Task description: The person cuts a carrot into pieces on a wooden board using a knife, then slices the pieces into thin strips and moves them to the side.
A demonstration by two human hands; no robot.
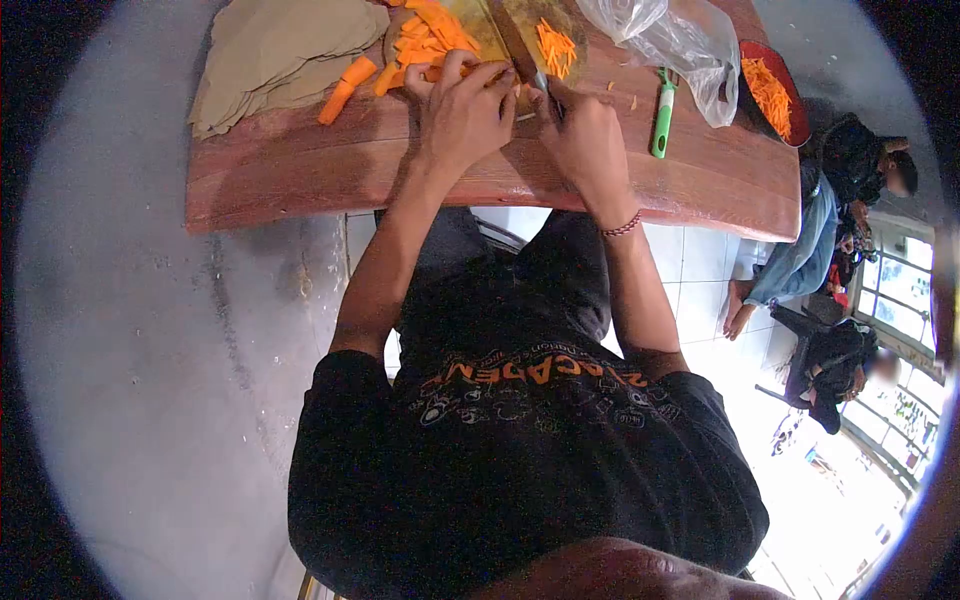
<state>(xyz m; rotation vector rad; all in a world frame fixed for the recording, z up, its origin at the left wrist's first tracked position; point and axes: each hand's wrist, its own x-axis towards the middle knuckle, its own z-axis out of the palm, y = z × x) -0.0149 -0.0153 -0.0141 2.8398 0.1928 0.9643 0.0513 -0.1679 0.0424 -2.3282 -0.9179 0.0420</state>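
My right hand [583,135] is closed round the handle of a knife [512,40], whose blade points away from me over a round cutting board [482,28]. Just left of the blade, my left hand [462,112] has its fingers curled down on a piece of carrot [436,73], mostly hidden beneath them. Thick carrot sticks [425,32] are heaped on the board's left side. Right of the blade lies a small pile of thin carrot strips [556,50]. Two carrot chunks [345,90] rest on the table to the left.
Brown sheets [285,55] cover the wooden table's [300,175] left end. On the right are a green-and-white peeler [663,118], a clear plastic bag [655,35] and a red-rimmed bowl [798,118] of carrot shreds. Other people [805,240] sit off to the right.
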